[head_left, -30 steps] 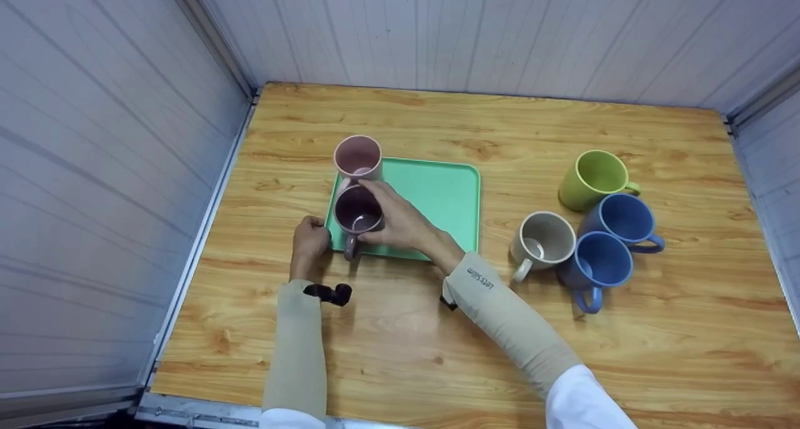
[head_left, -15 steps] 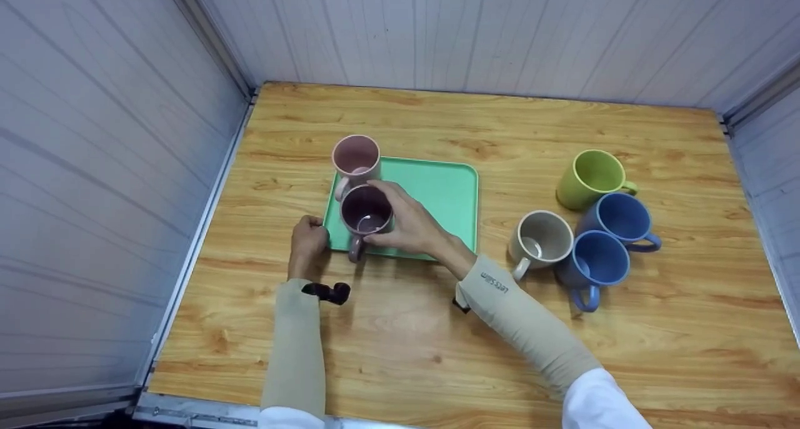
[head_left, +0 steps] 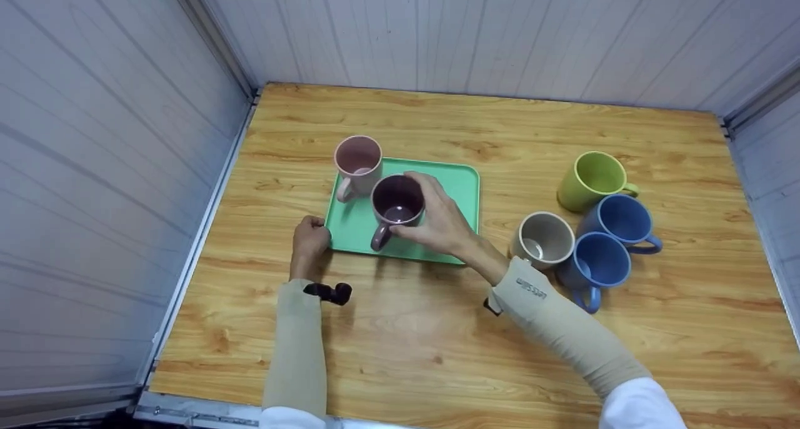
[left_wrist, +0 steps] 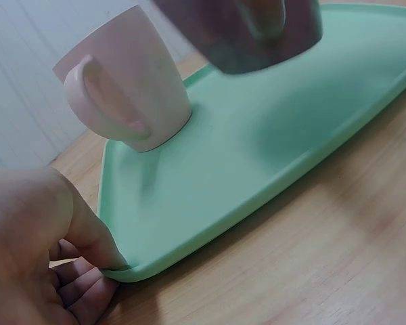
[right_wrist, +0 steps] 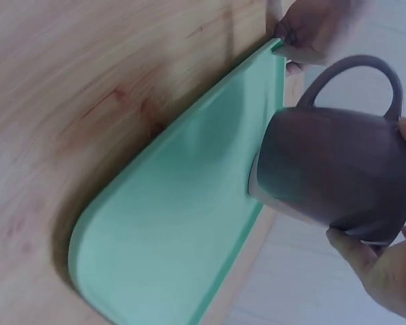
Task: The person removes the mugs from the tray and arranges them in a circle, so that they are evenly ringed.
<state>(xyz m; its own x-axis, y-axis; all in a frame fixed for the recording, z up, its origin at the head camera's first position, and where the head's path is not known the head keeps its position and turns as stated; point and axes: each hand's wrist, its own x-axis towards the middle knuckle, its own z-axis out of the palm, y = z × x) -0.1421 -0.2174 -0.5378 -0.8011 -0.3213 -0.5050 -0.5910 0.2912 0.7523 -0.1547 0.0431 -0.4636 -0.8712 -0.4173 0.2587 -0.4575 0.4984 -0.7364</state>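
My right hand (head_left: 440,219) grips a dark purple mug (head_left: 398,204) near its rim, thumb by the handle. In the left wrist view the purple mug (left_wrist: 257,34) hangs above the green tray (left_wrist: 223,162), its shadow below it. A pink mug (head_left: 359,166) stands upright on the tray's back left corner, handle toward the front. At the front left corner my left hand (head_left: 309,241) pinches the tray's edge, thumb on the inside of the rim and fingers curled underneath, as the left wrist view shows.
Right of the tray stand a grey-beige mug (head_left: 542,241), a yellow-green mug (head_left: 594,182), a blue mug (head_left: 625,219) and a second blue mug (head_left: 597,263), close together. White panel walls (head_left: 469,35) border the wooden table (head_left: 387,354) at the back and sides.
The right hand has carried the purple mug rightward, away from the pink mug and over the middle of the tray. The left hand and tray stay in place.
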